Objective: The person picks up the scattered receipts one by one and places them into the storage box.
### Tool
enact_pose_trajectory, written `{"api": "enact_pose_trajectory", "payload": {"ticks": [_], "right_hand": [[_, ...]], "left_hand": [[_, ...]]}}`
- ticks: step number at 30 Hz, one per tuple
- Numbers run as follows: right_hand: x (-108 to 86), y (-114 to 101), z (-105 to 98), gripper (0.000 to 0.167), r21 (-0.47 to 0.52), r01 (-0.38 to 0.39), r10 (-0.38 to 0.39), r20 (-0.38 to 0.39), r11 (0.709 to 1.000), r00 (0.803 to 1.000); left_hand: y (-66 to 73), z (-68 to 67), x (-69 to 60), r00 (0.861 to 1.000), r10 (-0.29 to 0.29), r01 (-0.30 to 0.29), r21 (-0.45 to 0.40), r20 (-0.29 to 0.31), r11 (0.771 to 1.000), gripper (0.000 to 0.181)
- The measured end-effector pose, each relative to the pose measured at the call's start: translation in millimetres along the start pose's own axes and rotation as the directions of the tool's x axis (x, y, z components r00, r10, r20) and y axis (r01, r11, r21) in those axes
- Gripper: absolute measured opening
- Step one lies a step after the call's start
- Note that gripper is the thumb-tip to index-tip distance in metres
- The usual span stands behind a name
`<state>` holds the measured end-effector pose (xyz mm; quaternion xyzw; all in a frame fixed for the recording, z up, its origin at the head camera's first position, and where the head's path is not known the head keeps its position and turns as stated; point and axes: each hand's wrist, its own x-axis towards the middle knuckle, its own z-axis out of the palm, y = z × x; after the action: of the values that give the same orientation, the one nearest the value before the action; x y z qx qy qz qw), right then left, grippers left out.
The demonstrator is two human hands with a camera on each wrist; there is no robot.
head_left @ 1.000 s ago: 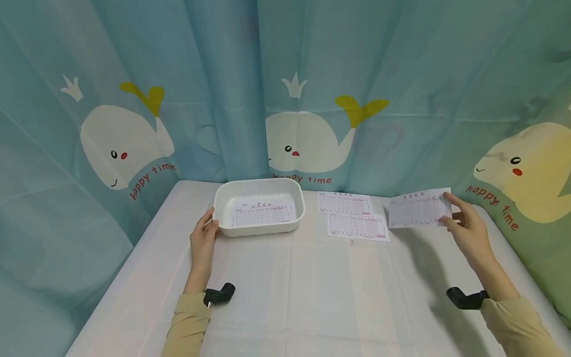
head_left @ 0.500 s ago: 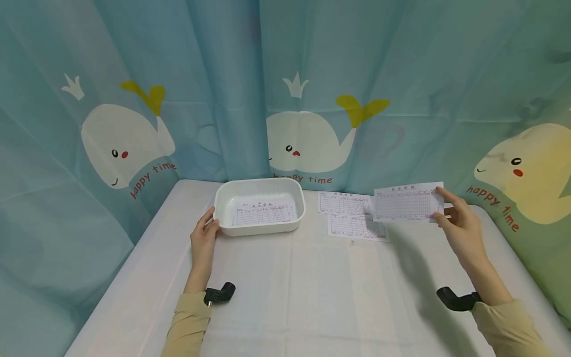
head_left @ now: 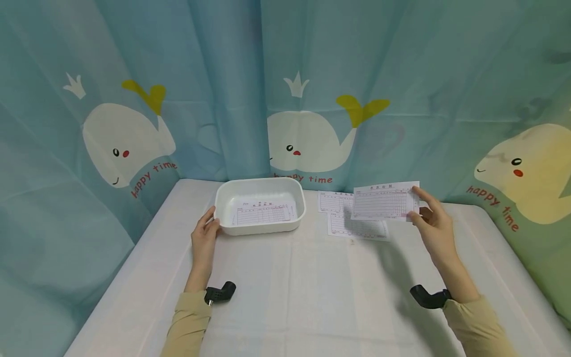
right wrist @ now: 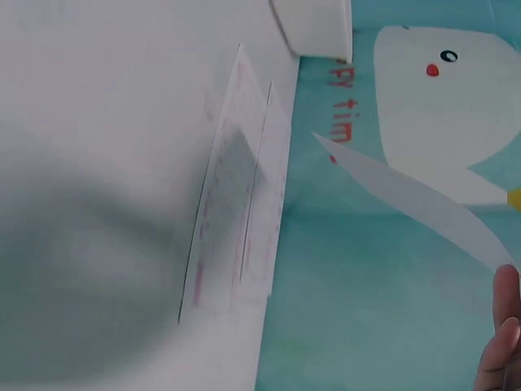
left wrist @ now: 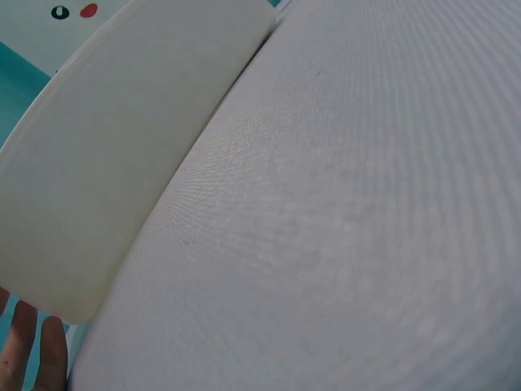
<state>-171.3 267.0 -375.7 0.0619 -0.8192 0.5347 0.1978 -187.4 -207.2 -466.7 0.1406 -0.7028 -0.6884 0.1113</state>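
A white plastic tray stands at the back left of the table, with printed paper forms lying inside. My left hand rests against its left end; in the left wrist view the fingers are fairly straight beside the tray wall. My right hand pinches another printed paper form by its right edge between thumb and fingers. That form is raised and bends slightly in the right wrist view. Beneath and behind it, two more forms lie overlapping on the table, partly covered.
A white cloth covers the table. Behind it hangs a blue-green curtain printed with whales, close to the table's back edge. The right arm casts a shadow on the cloth.
My right hand has moved left with the paper form, from right of the two lying forms to over them. My left hand and the tray have stayed put.
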Motion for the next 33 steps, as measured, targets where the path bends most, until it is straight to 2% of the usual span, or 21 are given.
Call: {"api": "enact_pose_trajectory", "payload": {"ticks": [10,18,26,33], "right_hand": [[-1.8,-7.3,24.9,0.054,0.197,-0.003,0.002,0.004,0.980,1.000],[-3.1,-16.4,45.1,0.054,0.293,-0.034,0.040,-0.012,0.955,0.999],[-3.0,-26.4,67.4,0.053,0.314,-0.107,0.112,0.002,0.943,0.994],[-5.3,-33.8,91.4,0.054,0.325,-0.128,0.113,0.064,0.937,0.992]], "left_hand": [[-2.3,1.2,1.5,1.000,0.010,-0.010,-0.003,-0.001,1.000,0.044],[-3.7,0.7,1.9,1.000,0.022,-0.022,0.010,-0.011,1.000,0.044],[-4.5,-1.2,1.6,1.000,0.025,-0.025,0.002,-0.007,1.000,0.044],[-4.7,-0.8,1.7,1.000,0.009,-0.009,0.009,-0.006,1.000,0.044]]}}
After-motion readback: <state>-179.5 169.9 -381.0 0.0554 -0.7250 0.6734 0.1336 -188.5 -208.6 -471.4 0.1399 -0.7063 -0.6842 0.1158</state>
